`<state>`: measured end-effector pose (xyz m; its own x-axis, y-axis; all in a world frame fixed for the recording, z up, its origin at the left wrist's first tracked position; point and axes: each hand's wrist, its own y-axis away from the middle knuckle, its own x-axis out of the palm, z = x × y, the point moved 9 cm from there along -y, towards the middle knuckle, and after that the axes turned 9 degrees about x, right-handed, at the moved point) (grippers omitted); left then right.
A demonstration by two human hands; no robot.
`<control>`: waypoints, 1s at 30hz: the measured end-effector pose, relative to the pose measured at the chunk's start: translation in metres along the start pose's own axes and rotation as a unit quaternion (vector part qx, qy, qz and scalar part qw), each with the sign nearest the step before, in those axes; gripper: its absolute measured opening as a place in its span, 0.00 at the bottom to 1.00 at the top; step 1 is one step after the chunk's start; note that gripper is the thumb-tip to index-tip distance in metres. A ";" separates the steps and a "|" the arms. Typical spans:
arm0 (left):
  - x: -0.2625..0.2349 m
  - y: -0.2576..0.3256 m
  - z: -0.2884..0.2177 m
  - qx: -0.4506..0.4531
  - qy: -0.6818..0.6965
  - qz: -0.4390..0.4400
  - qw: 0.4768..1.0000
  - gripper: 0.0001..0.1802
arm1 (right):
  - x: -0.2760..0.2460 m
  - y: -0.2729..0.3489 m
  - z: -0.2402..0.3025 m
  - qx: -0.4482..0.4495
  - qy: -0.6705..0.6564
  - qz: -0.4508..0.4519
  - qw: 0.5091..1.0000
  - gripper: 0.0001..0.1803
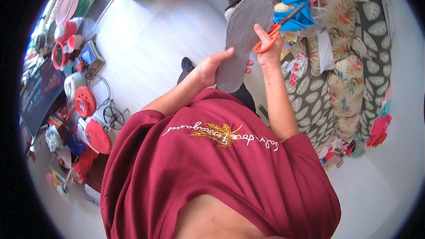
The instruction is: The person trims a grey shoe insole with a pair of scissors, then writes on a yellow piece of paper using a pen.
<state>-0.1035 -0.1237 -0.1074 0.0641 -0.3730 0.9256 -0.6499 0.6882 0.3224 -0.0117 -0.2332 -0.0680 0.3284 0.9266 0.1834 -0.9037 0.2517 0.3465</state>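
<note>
A grey, ridged shoe sole [248, 26] is held up in front of my chest, its wider end pointing away from me. My left hand [213, 67] grips its near part, thumb on top and fingers curled underneath. In my right hand [271, 54] is a pair of scissors [273, 32] with orange handles, dark blades pointing away to the right. The right thumb lies over the sole's right edge, beside the handles. Whether the right fingers also pinch the sole from beneath is hidden.
Right of me, a leaf-patterned sofa cover [307, 95] bears floral cushions [347, 88], a blue cloth [301, 13] and red-and-white cards [295, 68]. Red round-topped things [85, 101], pots and a wheeled base [114, 116] line the left side. Pale floor [137, 40] lies ahead.
</note>
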 end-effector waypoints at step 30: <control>-0.076 0.016 0.239 0.550 0.226 -0.392 0.702 0.21 | -0.168 0.015 -0.224 0.378 0.492 0.399 0.676 0.27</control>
<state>-0.2997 -0.2326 -0.2201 0.8011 0.0381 0.5973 -0.4560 -0.6077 0.6503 -0.1423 -0.3222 -0.2996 -0.8574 0.5144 0.0173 -0.1657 -0.3077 0.9370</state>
